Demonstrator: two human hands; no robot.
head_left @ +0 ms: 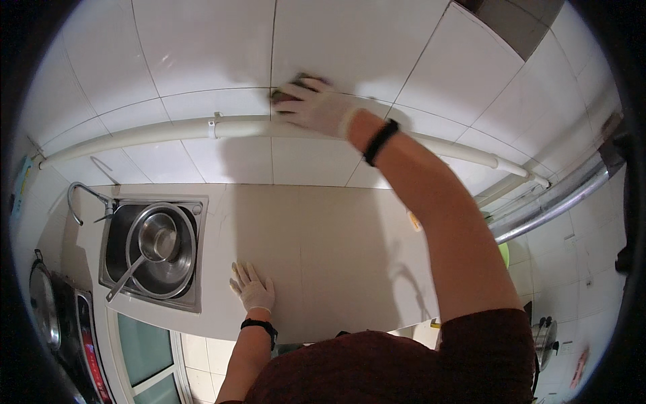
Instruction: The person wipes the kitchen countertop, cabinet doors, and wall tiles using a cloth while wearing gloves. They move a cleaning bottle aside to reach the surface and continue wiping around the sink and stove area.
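Note:
At the upper middle, my right hand (314, 108), in a pale glove, grips a dark pad (286, 95), blurred and partly hidden by the fingers, against the white tiled wall (346, 47) just above a white horizontal pipe (182, 129). My left hand (253, 286), also gloved, lies open with fingers spread on the beige countertop (316, 256), just right of the steel sink (196, 301).
The sink holds a steel basin (178, 269) and saucepan (155, 236) beside a curved tap (79, 190). A dark cooking appliance (70, 323) stands at lower left. At right are a metal duct (552, 205), a green object (503, 254) and a lidded pot (546, 340).

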